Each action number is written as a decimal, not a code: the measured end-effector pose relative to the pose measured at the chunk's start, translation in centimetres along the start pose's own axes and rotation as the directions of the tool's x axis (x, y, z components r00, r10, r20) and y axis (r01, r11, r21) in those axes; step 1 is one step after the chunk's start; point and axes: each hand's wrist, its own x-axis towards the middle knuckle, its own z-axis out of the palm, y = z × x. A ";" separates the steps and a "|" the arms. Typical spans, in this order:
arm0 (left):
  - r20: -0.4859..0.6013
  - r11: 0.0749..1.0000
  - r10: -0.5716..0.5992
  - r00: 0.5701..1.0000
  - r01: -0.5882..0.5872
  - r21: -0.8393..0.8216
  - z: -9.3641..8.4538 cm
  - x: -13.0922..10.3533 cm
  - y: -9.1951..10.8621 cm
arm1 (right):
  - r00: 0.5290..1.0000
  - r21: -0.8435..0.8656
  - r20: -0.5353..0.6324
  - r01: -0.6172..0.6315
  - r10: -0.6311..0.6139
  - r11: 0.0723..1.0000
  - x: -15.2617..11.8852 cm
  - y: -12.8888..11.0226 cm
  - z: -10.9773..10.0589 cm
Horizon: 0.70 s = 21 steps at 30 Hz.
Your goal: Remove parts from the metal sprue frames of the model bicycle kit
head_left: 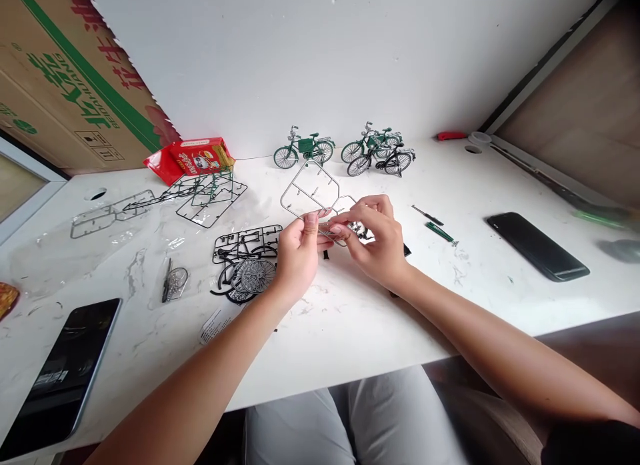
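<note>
A grey plastic sprue frame (300, 190) is held up over the middle of the table. My left hand (299, 257) pinches its near part between thumb and fingers. On the same sprue, my right hand (375, 241) is closed, its thumb and fingertips at the near right part; any small piece between them is hidden. Left of my hands lies a black parts sprue (247, 241), with black spoked model wheels (257, 276) just in front of it. Small dark parts show partly behind my right hand.
Assembled model bicycles stand at the back: a green one (304, 147) and a black one (383, 161) among them. A screwdriver (428, 215), green cutters (441, 233) and a phone (539, 245) lie right. Another phone (63, 378), red packet (203, 157) and cardboard box (75, 78) are left.
</note>
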 end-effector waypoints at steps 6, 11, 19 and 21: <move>-0.006 0.995 -0.089 0.996 0.089 -0.039 0.2 -0.1 0.4 | 0.991 0.069 0.125 0.044 -0.052 0.997 0.0 0.3 -0.1; 0.013 0.982 -0.155 0.988 0.156 -0.103 0.1 -0.3 0.9 | 0.987 0.016 0.133 0.092 -0.093 0.996 -0.1 0.1 -0.1; 0.090 0.996 -0.018 0.996 0.026 -0.082 0.2 -0.7 0.4 | 0.998 0.059 0.003 -0.056 0.056 0.997 0.1 -0.3 -0.3; 0.102 0.997 -0.008 0.995 0.016 -0.074 0.3 -0.9 0.4 | 0.997 0.071 -0.021 -0.075 0.076 0.995 0.2 -0.2 -0.5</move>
